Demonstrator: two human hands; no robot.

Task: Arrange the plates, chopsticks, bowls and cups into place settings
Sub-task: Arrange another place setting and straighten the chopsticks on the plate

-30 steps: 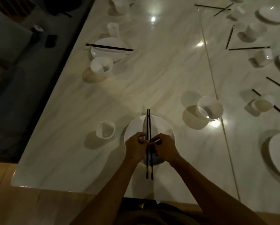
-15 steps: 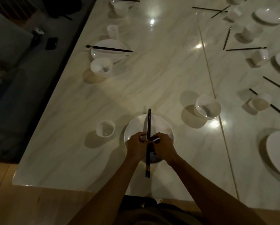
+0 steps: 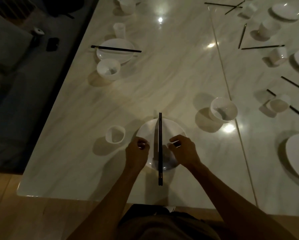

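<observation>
A pair of dark chopsticks (image 3: 160,148) lies straight across a white plate (image 3: 171,129) near the table's front edge, side by side and pointing away from me. My left hand (image 3: 136,154) hovers at the plate's left rim and my right hand (image 3: 184,151) at its right side; both have loosely curled fingers and hold nothing. A small white cup (image 3: 115,134) stands just left of the plate. A white bowl (image 3: 223,109) sits to the right, further back.
A finished-looking setting lies at the far left: plate (image 3: 114,56) with chopsticks (image 3: 115,49) across it, bowl (image 3: 108,69), cup (image 3: 119,30). On the right half lie loose chopsticks (image 3: 262,47), cups (image 3: 277,105) and plates (image 3: 297,153). A seam (image 3: 230,94) divides the marble table.
Both hands have let go of the chopsticks and moved apart to either side of the plate. The chopsticks now lie aligned on the plate.
</observation>
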